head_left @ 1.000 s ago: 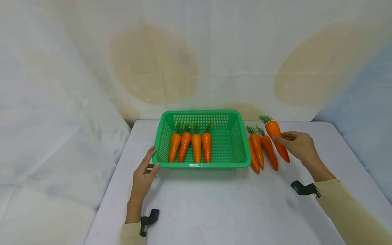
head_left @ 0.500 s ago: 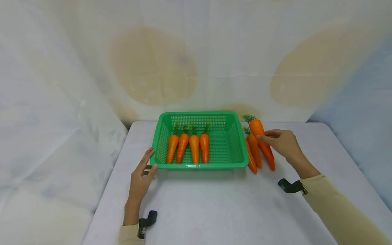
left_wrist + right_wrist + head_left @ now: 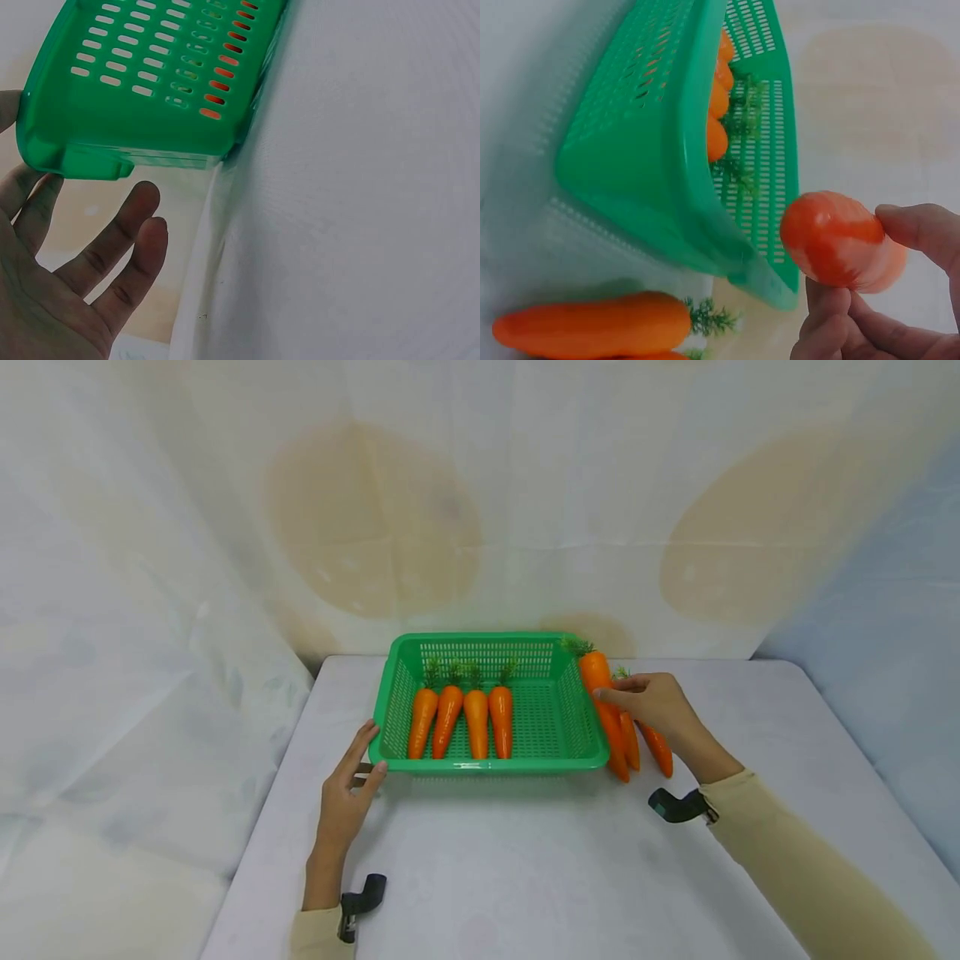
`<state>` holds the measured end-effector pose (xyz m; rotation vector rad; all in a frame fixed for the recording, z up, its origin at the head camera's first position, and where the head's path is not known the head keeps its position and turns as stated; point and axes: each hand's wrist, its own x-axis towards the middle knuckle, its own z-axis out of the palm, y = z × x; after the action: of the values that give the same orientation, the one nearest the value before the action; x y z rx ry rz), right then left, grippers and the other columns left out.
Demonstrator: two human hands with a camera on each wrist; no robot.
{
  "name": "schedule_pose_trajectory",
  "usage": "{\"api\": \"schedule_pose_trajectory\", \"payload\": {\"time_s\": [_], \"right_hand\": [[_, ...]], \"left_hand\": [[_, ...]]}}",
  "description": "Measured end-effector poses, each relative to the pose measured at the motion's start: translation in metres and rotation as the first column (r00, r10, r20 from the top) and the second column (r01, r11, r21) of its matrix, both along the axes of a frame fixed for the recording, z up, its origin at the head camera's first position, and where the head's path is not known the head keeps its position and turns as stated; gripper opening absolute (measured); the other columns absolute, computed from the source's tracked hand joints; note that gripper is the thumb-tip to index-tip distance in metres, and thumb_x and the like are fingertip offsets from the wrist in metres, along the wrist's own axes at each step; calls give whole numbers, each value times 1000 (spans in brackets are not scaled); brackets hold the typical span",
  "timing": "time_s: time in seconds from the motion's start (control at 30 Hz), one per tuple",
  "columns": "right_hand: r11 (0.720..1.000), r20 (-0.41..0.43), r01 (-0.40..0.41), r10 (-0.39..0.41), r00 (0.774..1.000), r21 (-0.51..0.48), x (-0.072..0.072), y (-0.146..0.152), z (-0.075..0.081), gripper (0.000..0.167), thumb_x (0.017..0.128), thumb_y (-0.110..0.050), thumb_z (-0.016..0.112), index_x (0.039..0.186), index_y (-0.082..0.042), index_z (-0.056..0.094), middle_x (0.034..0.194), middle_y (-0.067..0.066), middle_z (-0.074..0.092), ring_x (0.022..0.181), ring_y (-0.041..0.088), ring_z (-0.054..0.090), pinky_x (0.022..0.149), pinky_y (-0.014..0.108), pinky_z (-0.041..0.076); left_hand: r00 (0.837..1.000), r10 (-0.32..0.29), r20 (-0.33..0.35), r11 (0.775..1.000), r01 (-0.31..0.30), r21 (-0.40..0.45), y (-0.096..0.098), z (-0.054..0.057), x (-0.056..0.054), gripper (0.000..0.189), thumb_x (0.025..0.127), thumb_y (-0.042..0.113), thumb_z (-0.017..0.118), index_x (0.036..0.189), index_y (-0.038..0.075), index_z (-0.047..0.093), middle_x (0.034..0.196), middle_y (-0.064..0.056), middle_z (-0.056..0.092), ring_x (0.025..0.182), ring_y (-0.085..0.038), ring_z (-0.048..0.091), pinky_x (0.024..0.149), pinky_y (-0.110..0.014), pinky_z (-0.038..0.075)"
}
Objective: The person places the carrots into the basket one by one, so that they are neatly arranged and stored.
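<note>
A green plastic basket stands at the table's far side, with several orange carrots side by side in its left half, leafy tops toward the back. My left hand holds the basket's front left corner, thumb and fingers at the rim; in the left wrist view two fingers stand off it. My right hand pinches another carrot between thumb and fingers, at the right rim. Its green top overlaps the basket's back right corner. In the right wrist view this carrot's blunt tip faces the camera.
Loose carrots lie on the white-covered table right of the basket, partly hidden under the right hand and the held carrot. A pale cloth with tan patches hangs behind the table. Each wrist wears a black camera.
My right hand has moved left with the carrot, from above the loose carrots to the basket's right rim. The left hand stays at the corner. The view has shifted slightly.
</note>
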<state>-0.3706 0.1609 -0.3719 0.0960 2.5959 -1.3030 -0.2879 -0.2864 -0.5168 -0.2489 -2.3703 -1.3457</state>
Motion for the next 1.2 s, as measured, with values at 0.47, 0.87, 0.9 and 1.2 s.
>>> {"api": "schedule_pose_trajectory", "payload": {"time_s": [0.47,0.87,0.9,1.2], "right_hand": [[998,-6,-43,43,999,-52,-22,-37,-13,67,87,-49,76,124,5,63,105,17,70,91,26,67,88,40,55],[995,-15,-99,99,995,33,-37,-68,-27,58,87,-45,77,119,2,68,97,15,74,84,27,71,83,42,56],[994,-8,-100,100,995,41,-38,-71,-29,57,87,-45,77,117,2,69,94,14,74,82,25,71,82,42,57],[987,45,-108,104,994,115,-44,-92,-43,40,87,-41,78,73,-5,68,76,14,72,86,35,70,68,39,55]], "left_hand": [[1000,4,5,1000,-4,-11,1,4,2,57,101,24,62,154,27,41,159,11,34,94,-14,63,73,-25,55],[1000,9,2,1000,-9,-22,4,6,1,57,101,26,62,154,28,41,159,13,34,95,-14,63,73,-32,57],[1000,9,0,1000,-9,-25,4,6,1,57,101,26,62,154,28,41,159,12,34,95,-14,63,73,-33,57],[1000,17,4,999,-16,-35,4,5,3,57,101,27,62,154,28,41,159,13,34,93,-15,64,72,-32,57]]}}
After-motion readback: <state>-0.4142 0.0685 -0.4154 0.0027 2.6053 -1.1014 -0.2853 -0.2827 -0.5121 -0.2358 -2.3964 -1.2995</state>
